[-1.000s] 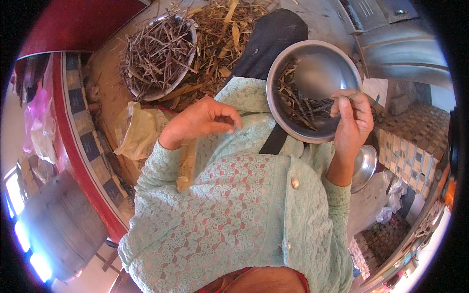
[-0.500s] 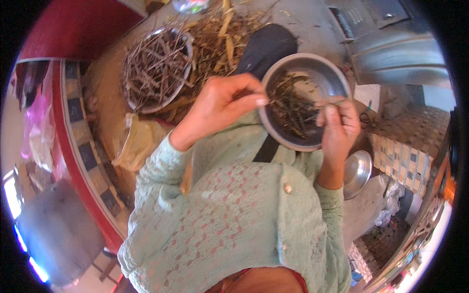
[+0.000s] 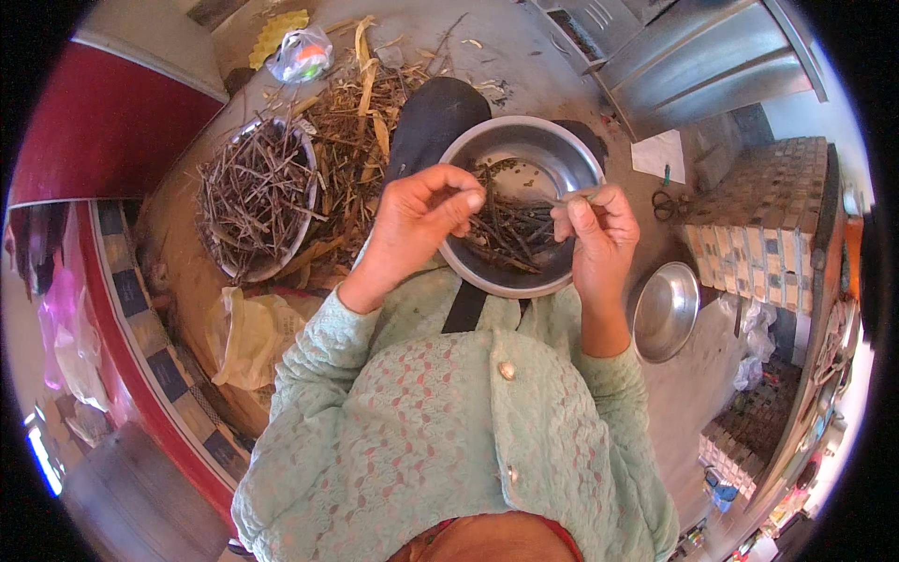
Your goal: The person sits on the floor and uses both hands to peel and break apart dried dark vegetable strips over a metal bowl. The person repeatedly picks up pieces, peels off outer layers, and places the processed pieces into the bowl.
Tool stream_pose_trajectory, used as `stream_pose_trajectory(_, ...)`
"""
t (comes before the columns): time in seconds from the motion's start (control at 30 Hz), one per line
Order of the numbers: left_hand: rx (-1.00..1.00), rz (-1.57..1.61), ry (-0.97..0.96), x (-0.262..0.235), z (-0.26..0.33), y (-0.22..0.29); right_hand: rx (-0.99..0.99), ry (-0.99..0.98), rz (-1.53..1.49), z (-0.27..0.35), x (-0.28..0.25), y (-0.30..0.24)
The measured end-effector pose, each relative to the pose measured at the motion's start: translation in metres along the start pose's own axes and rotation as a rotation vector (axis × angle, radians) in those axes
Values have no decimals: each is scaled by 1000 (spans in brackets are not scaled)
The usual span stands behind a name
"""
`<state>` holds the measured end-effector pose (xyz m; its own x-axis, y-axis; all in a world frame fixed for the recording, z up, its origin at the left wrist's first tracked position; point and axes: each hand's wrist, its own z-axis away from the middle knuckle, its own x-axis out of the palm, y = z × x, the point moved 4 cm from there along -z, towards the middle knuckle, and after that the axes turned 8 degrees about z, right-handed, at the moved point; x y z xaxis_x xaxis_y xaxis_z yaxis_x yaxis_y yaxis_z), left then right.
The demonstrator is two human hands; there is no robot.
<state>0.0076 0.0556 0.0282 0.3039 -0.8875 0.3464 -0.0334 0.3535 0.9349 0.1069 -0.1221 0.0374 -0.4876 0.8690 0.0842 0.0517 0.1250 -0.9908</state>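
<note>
A steel bowl [image 3: 576, 161] rests on my lap between my knees, with dark dried pods [image 3: 521, 230] heaped in its near half and small loose seeds [image 3: 532, 174] on the bottom beyond them. Over the bowl's right rim, my right hand [image 3: 599, 239] pinches a thin dry pod [image 3: 573, 198] between thumb and fingers. Across from it, my left hand [image 3: 412, 220] is closed at the left rim, its thumb pressed to the forefinger. Whatever may be in that pinch is too small to make out.
To the left stands a basin [image 3: 307, 208] piled with dry sticks [image 3: 253, 201], beside scattered stalks and husks [image 3: 351, 140]. A yellowish plastic bag [image 3: 251, 337] lies nearer me. On the right are a shallow metal dish [image 3: 667, 312], scissors [image 3: 665, 206], paper [image 3: 660, 155] and a tiled brick block [image 3: 749, 248].
The view has shifted, so the bowl and both hands appear farther left. My left hand's fingers have drawn together more tightly. My right hand still pinches a thin pod over the rim.
</note>
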Motion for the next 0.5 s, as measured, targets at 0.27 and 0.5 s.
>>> stream_pose_trajectory(0.27,-8,14,13,-8,1,-2,83,-51,-56,-5,-7,2)
stream_pose_trajectory(0.5,-141,-32,-158,29,4,-12,147,-72,-142,4,9,10)
